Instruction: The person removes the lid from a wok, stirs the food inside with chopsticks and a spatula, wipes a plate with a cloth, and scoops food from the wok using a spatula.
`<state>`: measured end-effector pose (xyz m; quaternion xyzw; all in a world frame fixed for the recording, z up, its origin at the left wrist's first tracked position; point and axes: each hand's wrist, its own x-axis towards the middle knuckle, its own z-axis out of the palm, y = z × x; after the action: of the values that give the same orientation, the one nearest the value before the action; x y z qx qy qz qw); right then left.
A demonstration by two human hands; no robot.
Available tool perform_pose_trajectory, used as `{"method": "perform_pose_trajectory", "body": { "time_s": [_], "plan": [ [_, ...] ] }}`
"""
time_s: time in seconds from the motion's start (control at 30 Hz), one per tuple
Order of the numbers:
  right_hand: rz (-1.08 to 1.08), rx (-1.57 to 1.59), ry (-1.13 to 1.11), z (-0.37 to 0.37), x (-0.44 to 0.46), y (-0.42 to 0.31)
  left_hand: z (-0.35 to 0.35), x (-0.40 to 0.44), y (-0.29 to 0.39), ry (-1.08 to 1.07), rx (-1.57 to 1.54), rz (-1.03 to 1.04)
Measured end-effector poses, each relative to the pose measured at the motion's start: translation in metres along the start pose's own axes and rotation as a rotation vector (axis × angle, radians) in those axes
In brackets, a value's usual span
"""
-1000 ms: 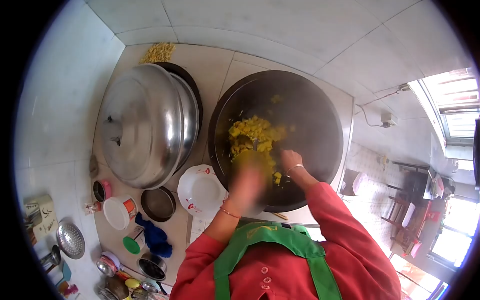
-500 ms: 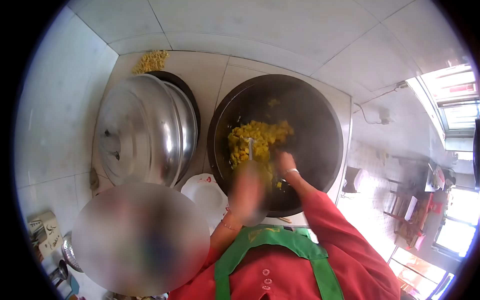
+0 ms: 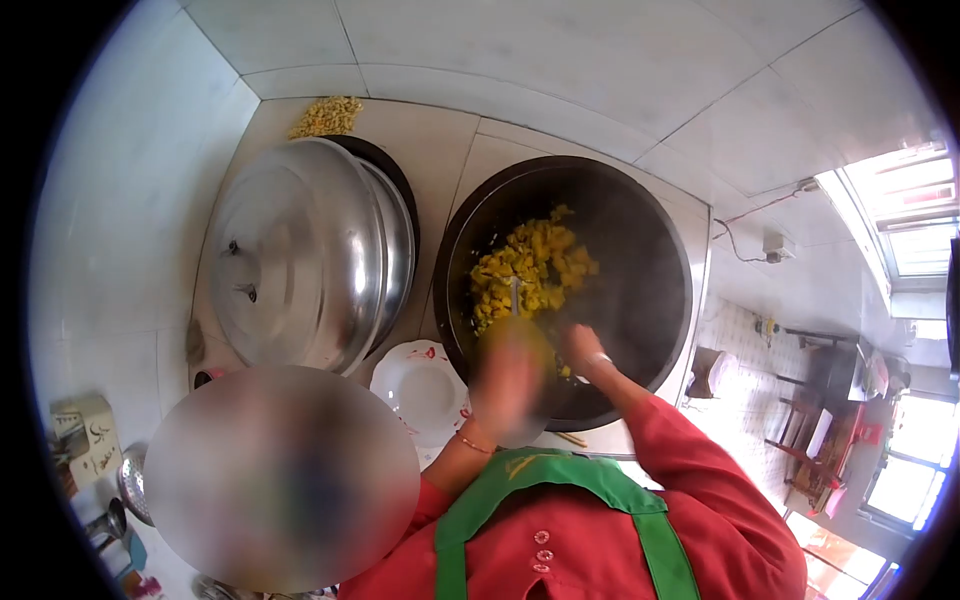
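Yellow chopped food [image 3: 535, 262] lies in a big dark wok [image 3: 640, 200], with steam over its right side. A thin metal handle, seemingly a spatula's [image 3: 516, 297], reaches from the food down to my left hand [image 3: 505, 390]. That hand is closed around the handle's end, though a blurred patch covers part of it. The spatula's blade is hidden in the food. My right hand [image 3: 582, 350] is over the wok's near right part, beside the food, with its fingers curled together. What it holds, if anything, does not show.
Left of the wok sits a large metal lid [image 3: 295, 250] on a dark-rimmed pan. A white plate with red flowers [image 3: 425, 395] is near the wok's lower left. Yellow bits [image 3: 328, 117] are piled by the back wall. A blurred oval hides the lower left.
The view has shifted slightly, moving the wok and lid right in the picture. Food in the wok has been pushed about and spreads farther toward the back. Both hands stay over the wok.
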<state>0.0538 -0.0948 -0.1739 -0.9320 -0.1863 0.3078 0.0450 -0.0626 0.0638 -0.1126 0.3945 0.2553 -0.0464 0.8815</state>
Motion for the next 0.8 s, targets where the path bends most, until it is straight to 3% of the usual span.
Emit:
{"method": "perform_pose_trajectory", "body": {
  "time_s": [0.03,0.07,0.13,0.17,0.2,0.27,0.33,0.4,0.47,0.5,0.57,0.67,0.73,0.8],
  "plan": [
    [0.002,0.132,0.175,-0.005,0.019,-0.019,0.003,-0.002,0.001,0.014,-0.145,-0.068],
    [-0.004,0.263,0.351,-0.018,0.039,-0.032,0.002,0.002,-0.009,0.024,0.214,0.175],
    [-0.036,0.059,0.271,-0.052,0.058,-0.032,-0.008,0.002,-0.025,0.06,0.58,0.415],
    [-0.023,0.178,0.303,-0.06,0.052,-0.02,-0.011,0.003,-0.032,0.068,0.547,0.444],
    [-0.009,0.295,0.335,-0.071,0.045,-0.004,-0.014,0.0,-0.028,0.036,0.424,0.357],
    [-0.016,0.114,0.073,-0.09,0.009,0.031,-0.02,-0.007,-0.018,0.004,0.176,0.181],
    [-0.234,-0.411,-0.259,-0.093,-0.036,0.05,-0.026,-0.011,-0.034,-0.18,0.11,0.35],
    [-0.304,-0.334,-0.299,-0.049,-0.06,0.065,-0.036,-0.004,-0.052,-0.26,0.071,0.447],
    [-0.182,-0.089,-0.082,-0.027,-0.057,0.01,-0.045,0.013,-0.069,-0.534,-0.532,0.314],
    [-0.184,-0.093,-0.066,-0.018,-0.036,-0.008,-0.039,0.006,-0.06,-0.53,-0.533,0.32],
    [-0.089,0.085,0.095,-0.014,0.018,-0.036,-0.017,-0.019,-0.03,-0.142,0.299,0.465],
    [0.086,0.47,0.437,-0.025,0.066,-0.038,-0.001,-0.029,-0.017,-0.135,0.346,0.484],
    [0.055,0.666,0.324,-0.034,0.077,0.0,0.001,-0.032,-0.008,-0.132,0.403,0.494],
    [0.103,0.409,0.076,-0.078,0.021,0.007,-0.006,-0.03,-0.011,-0.132,0.433,0.493]
  ]
}}
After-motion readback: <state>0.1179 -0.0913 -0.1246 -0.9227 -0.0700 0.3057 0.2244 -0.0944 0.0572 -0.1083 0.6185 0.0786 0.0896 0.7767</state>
